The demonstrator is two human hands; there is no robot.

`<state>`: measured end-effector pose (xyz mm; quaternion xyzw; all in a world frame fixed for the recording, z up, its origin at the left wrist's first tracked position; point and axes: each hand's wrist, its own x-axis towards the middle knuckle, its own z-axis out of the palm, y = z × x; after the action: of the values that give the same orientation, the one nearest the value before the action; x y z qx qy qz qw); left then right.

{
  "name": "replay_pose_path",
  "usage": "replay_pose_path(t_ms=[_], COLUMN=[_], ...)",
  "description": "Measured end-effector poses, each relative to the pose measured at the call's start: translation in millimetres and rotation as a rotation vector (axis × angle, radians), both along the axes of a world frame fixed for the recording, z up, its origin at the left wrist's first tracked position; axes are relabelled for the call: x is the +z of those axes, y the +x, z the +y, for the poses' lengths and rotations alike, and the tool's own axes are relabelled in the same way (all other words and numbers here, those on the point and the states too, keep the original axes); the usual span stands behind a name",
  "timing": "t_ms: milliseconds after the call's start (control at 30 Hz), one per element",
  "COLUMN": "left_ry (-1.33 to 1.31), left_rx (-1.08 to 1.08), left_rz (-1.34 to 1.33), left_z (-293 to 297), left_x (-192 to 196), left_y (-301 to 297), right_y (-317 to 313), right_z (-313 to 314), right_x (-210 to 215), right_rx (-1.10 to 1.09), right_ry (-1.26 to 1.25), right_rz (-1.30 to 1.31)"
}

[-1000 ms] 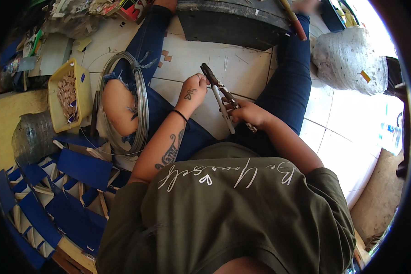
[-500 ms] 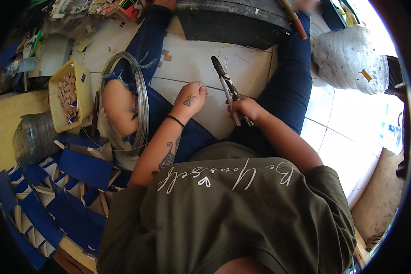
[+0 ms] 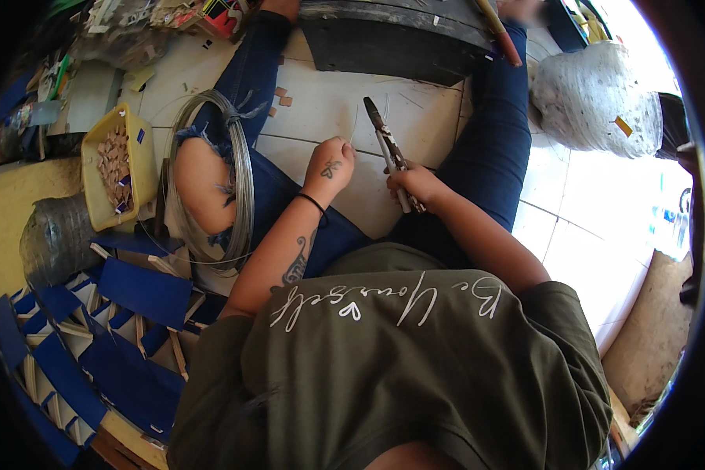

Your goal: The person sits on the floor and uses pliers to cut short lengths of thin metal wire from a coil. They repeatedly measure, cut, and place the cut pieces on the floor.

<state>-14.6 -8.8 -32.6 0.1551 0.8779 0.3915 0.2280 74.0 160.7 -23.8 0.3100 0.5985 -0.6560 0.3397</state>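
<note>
White floor tiles (image 3: pixel 321 98) at upper centre back the left hand (image 3: pixel 330 166) pinching a thin wire (image 3: pixel 354 125), right hand (image 3: pixel 417 185) clamped on grey-handled metal pliers (image 3: pixel 389 150).

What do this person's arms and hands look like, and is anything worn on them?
Both forearms are bare below the short sleeves of an olive-green T-shirt. The left hand has a small dark tattoo on its back, a thin black band circles that wrist, and a larger curling tattoo runs along the forearm. The right hand wears no glove or ring that shows.
</note>
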Motion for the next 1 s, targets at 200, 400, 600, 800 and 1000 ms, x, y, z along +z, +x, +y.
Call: replay_pose_path(t_ms=[200, 400, 600, 800, 1000], left_ry=[0.091, 0.106, 0.099, 0.044, -0.060], left_rx=[0.127, 0.084, 0.009, -0.073, -0.176], left_rz=[-0.149, -0.146, -0.135, -0.262, -0.097], left_z=[0.1, 2.4, 0.4, -2.6, -10.5], left_x=[6.2, 13.7, 15.7, 25.6, 28.0], left_y=[-8.9, -7.9, -10.2, -11.1, -3.1], right_y=[11.9, 8.5, 9.5, 7.8, 0.7], right_z=[11.0, 10.8, 10.5, 2.4, 2.2], right_x=[19.1, 17.3, 18.1, 14.2, 2.7], right_rx=[0.071, 0.207, 0.146, 0.049, -0.059], right_ry=[-0.234, -0.212, -0.242, -0.213, -0.054], right_rz=[0.125, 0.128, 0.083, -0.006, -0.069])
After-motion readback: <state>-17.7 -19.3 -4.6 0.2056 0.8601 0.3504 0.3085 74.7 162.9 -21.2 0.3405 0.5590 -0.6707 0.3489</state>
